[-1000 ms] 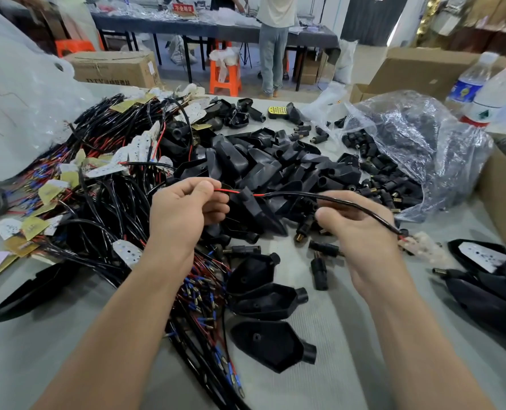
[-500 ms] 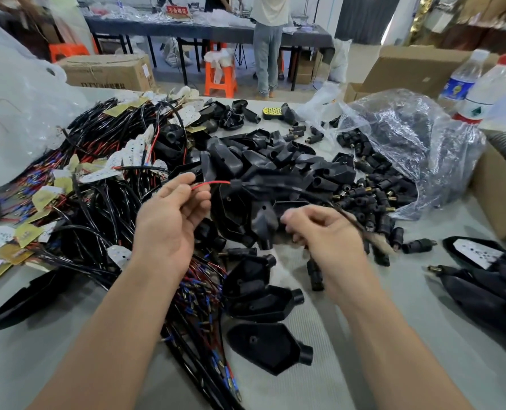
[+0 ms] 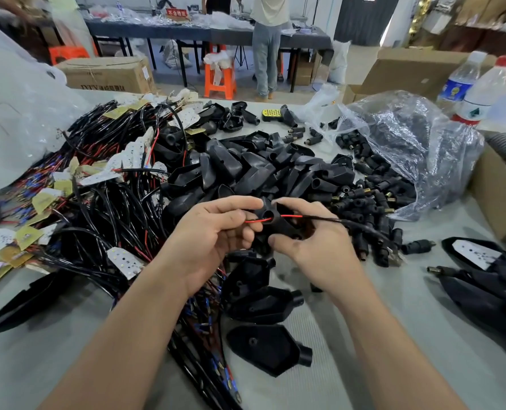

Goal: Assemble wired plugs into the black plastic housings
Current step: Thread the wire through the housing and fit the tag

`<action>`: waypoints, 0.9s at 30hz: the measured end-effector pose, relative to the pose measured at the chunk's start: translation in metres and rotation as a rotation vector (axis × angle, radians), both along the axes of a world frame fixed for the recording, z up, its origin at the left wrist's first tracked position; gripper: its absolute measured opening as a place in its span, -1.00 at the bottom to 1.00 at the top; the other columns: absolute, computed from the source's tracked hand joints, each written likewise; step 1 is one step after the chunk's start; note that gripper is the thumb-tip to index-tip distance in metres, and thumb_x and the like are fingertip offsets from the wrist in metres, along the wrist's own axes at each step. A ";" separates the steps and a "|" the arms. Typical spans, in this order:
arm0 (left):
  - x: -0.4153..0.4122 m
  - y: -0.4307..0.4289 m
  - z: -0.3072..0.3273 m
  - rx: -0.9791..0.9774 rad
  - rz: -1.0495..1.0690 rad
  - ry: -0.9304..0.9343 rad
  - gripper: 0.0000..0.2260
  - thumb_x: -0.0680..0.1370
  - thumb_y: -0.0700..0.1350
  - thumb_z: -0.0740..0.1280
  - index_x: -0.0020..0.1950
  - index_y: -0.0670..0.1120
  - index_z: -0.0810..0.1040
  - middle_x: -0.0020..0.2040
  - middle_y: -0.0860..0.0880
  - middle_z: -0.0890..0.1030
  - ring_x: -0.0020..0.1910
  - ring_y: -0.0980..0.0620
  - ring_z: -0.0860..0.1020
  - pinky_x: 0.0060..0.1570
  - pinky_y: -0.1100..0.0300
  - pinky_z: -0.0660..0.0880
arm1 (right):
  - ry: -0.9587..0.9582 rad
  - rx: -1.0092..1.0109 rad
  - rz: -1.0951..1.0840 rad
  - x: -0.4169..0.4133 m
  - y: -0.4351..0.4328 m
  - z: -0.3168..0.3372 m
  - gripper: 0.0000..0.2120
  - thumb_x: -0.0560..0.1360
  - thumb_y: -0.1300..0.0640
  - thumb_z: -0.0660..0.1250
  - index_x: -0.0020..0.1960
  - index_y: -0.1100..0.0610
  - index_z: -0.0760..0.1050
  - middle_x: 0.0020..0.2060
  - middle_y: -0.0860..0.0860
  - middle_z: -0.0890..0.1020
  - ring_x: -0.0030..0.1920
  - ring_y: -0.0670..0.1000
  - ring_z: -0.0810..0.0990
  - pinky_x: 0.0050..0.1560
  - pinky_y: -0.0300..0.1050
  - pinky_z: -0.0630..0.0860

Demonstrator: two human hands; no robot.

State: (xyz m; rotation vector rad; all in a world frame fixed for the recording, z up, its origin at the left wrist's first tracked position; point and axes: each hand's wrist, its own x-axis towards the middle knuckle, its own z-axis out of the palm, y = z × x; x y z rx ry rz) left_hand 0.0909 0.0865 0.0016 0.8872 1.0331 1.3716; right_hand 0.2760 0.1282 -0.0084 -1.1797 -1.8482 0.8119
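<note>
Centre of the frame: the right hand [image 3: 319, 250] is curling its fingers round a black housing [image 3: 285, 226], holding it above the table [image 3: 393, 335]. The left hand [image 3: 210, 232] is pinching the red wire [image 3: 256, 221] just beside the housing's round collar. The wire is passing through that collar, and its black cable [image 3: 358, 224] is trailing off to the right. Behind the hands, a heap of housings [image 3: 260, 173] is sitting mid-frame, with a wire bundle [image 3: 98, 187] at left and a clear bag of plugs [image 3: 408, 149] at upper right.
</note>
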 end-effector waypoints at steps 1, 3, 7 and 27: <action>-0.001 0.000 0.001 0.006 0.023 -0.020 -0.62 0.62 -0.37 0.21 -0.08 -0.09 0.79 -0.25 -0.13 0.69 -0.38 0.07 0.60 -0.33 0.26 0.57 | 0.004 0.048 -0.046 0.001 0.001 -0.001 -0.56 0.27 0.08 0.64 -0.01 -0.33 0.59 -0.01 -0.15 0.56 0.01 -0.23 0.56 0.02 -0.40 0.43; -0.006 0.000 0.002 -0.004 0.125 -0.066 -0.63 0.63 -0.37 0.21 -0.11 -0.12 0.78 -0.26 -0.14 0.69 -0.39 0.07 0.60 -0.33 0.26 0.58 | 0.060 0.044 -0.103 0.005 0.004 0.001 -0.60 0.20 0.09 0.69 -0.21 -0.31 0.58 -0.04 -0.16 0.53 -0.04 -0.22 0.57 -0.02 -0.41 0.44; -0.012 0.001 0.002 -0.013 0.281 0.088 -0.71 0.65 -0.38 0.22 -0.02 -0.16 0.71 -0.27 -0.12 0.70 -0.38 0.06 0.60 -0.34 0.26 0.58 | 0.125 -0.107 -0.031 0.016 0.006 0.005 -0.69 0.25 0.09 0.67 -0.09 -0.15 0.67 -0.06 -0.13 0.70 -0.08 -0.02 0.70 -0.02 0.01 0.60; -0.013 -0.003 -0.006 0.045 0.666 0.886 -0.65 0.62 -0.25 0.25 -0.06 0.16 0.71 -0.34 0.18 0.67 -0.46 0.12 0.59 -0.45 0.23 0.52 | 1.516 -0.651 -0.177 0.038 0.019 0.022 -0.86 0.63 0.15 0.34 0.06 0.24 0.54 0.05 0.20 0.69 0.12 0.14 0.72 0.09 0.17 0.67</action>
